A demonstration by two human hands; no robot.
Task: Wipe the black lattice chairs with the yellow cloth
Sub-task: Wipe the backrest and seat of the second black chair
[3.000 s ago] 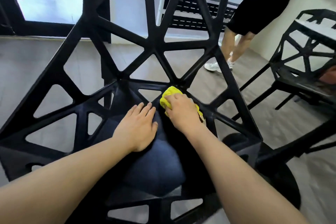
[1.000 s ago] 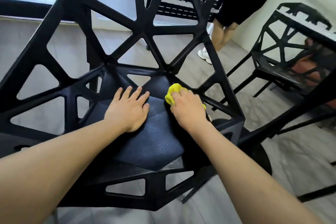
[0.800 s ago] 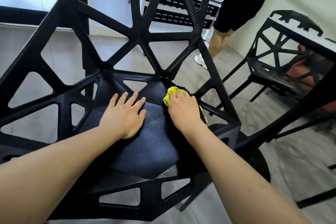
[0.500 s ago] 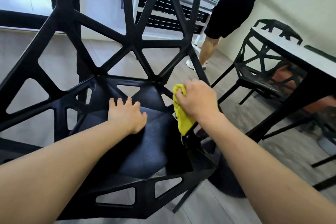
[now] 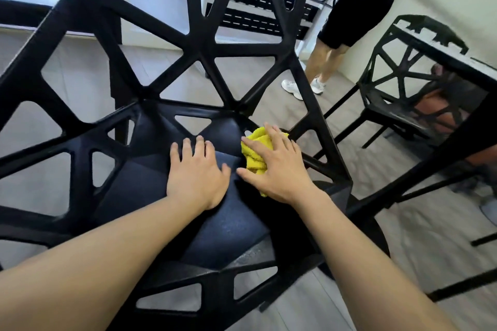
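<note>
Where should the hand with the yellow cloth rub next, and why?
Probably along the seat's right edge bar. The right hand presses the bunched yellow cloth at the seat's right rear corner, while the left hand rests flat on the chair seat, steadying it.

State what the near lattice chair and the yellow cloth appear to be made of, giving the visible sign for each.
Near lattice chair: seemingly moulded plastic or coated metal, matt black; bars merge seamlessly at the joints and the seat shows a fine grainy texture. Which of the two cannot be told.

Yellow cloth: soft looped fabric, probably microfibre or terry; it bunches into ribbed folds under the right hand.
</note>
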